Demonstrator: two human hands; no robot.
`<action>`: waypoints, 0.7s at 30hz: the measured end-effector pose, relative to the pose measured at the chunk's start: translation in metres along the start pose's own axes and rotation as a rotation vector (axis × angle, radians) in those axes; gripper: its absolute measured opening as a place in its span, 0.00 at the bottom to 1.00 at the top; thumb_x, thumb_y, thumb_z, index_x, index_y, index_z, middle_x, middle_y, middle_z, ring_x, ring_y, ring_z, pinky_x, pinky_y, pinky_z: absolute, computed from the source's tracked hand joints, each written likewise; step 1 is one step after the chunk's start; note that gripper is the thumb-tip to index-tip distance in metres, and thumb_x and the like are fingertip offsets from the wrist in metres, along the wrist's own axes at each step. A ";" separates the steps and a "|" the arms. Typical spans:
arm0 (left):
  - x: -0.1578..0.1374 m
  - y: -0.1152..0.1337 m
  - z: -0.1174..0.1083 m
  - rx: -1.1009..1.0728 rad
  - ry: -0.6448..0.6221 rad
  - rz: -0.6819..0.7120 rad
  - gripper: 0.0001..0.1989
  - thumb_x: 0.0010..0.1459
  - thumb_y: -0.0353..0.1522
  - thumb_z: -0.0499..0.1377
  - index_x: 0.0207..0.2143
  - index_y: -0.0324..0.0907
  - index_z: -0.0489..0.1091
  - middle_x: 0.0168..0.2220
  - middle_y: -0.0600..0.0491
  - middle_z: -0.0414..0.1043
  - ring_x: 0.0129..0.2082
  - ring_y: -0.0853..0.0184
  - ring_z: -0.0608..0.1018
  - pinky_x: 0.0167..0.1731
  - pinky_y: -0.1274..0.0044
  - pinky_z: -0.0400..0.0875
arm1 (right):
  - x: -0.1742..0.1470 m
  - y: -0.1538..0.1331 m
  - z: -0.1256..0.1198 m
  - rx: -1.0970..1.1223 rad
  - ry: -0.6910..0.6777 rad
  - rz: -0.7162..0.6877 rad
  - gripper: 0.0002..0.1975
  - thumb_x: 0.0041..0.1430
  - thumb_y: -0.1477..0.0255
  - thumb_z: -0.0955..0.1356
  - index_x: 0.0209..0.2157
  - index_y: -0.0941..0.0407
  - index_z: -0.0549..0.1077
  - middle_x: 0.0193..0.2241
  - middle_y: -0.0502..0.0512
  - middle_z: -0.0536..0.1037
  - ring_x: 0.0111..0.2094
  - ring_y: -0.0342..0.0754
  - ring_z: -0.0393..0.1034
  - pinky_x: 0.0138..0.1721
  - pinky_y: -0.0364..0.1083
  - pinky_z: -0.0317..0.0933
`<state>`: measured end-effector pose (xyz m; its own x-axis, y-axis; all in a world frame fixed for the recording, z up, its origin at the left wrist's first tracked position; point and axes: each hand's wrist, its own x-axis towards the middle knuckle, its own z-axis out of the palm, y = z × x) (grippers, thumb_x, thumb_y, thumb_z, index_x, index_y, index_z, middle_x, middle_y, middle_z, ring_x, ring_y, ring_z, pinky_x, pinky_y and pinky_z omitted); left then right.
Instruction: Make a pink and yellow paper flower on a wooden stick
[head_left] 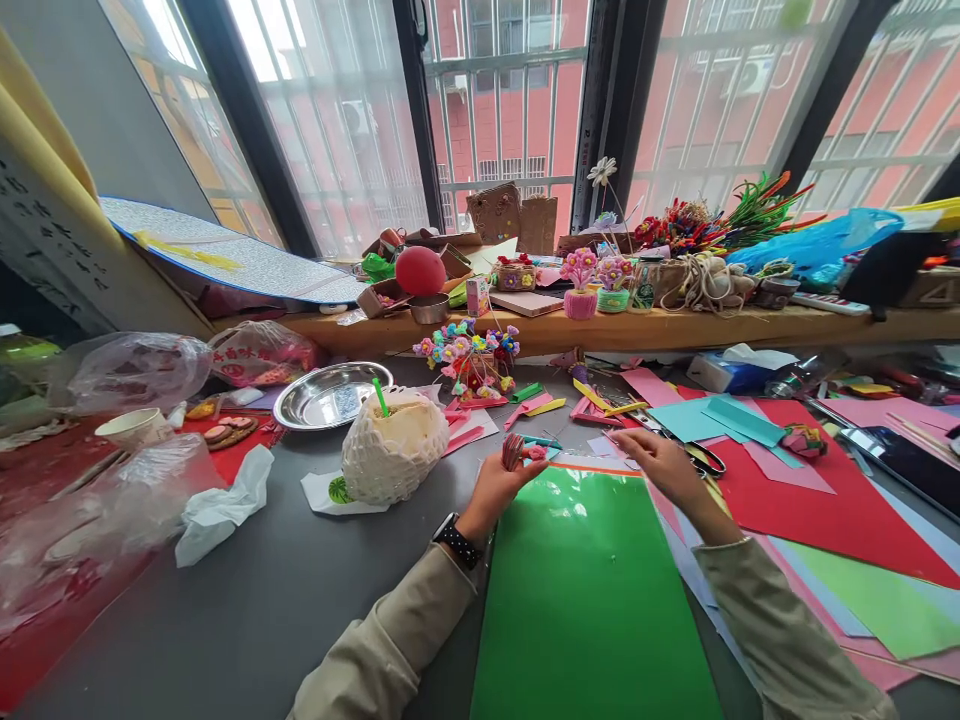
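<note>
Above the table (255, 620), a pink piece (514, 452) is pinched in the left hand (496, 488), left of the right hand (663, 468), whose hold is unclear.

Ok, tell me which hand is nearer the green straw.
Left. The left hand is right of the green straw, past its netted container; the right hand is farther right, beside the green sheet.

Packet (589, 600) on the table (225, 620) — coconut (394, 455) left, loose papers (795, 490) right, potted flowers (579, 270) on the windowsill (675, 327) behind.
</note>
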<state>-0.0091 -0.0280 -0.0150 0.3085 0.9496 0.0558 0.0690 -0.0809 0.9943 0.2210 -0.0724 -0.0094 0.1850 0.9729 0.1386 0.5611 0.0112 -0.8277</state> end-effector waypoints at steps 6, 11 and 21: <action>0.002 0.005 -0.002 0.033 0.063 -0.012 0.13 0.38 0.35 0.64 0.26 0.36 0.71 0.24 0.51 0.71 0.27 0.68 0.72 0.29 0.77 0.65 | 0.015 0.053 -0.048 -0.727 0.056 0.151 0.12 0.47 0.75 0.62 0.35 0.62 0.70 0.38 0.69 0.72 0.42 0.59 0.65 0.40 0.52 0.56; 0.001 0.005 -0.003 0.050 0.058 -0.011 0.12 0.37 0.36 0.64 0.24 0.36 0.71 0.22 0.51 0.70 0.27 0.65 0.72 0.30 0.74 0.65 | 0.037 0.055 -0.051 -0.718 -0.040 0.161 0.09 0.37 0.80 0.65 0.27 0.60 0.69 0.34 0.65 0.73 0.38 0.57 0.67 0.34 0.48 0.56; 0.003 0.000 -0.005 0.047 0.037 0.024 0.15 0.39 0.38 0.63 0.28 0.35 0.72 0.30 0.49 0.72 0.31 0.66 0.73 0.33 0.76 0.65 | 0.062 0.012 -0.077 -0.179 -0.202 0.286 0.08 0.41 0.72 0.67 0.14 0.59 0.70 0.10 0.50 0.67 0.13 0.41 0.62 0.18 0.43 0.57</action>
<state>-0.0125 -0.0238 -0.0145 0.2753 0.9577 0.0842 0.1066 -0.1175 0.9873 0.3012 -0.0298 0.0313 0.2016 0.9569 -0.2090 0.6448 -0.2903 -0.7070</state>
